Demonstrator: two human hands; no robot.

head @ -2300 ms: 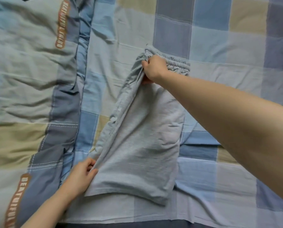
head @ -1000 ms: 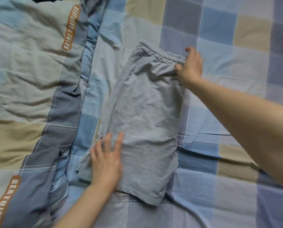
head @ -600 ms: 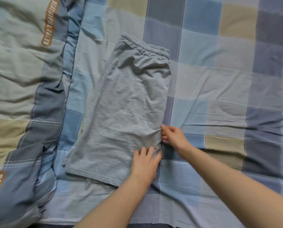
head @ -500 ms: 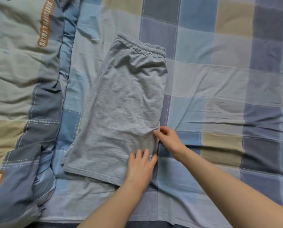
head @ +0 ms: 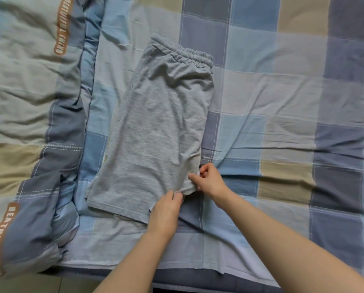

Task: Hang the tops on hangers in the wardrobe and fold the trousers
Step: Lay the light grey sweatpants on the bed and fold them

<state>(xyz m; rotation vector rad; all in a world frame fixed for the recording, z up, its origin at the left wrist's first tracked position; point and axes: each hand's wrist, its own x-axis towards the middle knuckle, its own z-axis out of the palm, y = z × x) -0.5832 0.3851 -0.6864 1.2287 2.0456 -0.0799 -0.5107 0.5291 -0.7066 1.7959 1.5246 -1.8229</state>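
Moved to the near right corner of the grey shorts (head: 155, 132), both pinching its hem: left hand (head: 165, 212) and right hand (head: 209, 179), with shorts folded flat on the checked bed sheet (head: 282, 102) beside a rumpled quilt (head: 28, 102).

One pair grey shorts (head: 155, 132), folded lengthwise, centre of scene, elastic waistband at far end. Two hands: left hand (head: 165, 212) at near right hem corner, right hand (head: 209, 179) just right of it, both at same corner. One checked bedsheet (head: 282, 106) under shorts, spreading right. One quilt (head: 28, 102) bunched at left. Two orange lettered labels on quilt visible: one far (head: 62, 26), one near (head: 2, 240).
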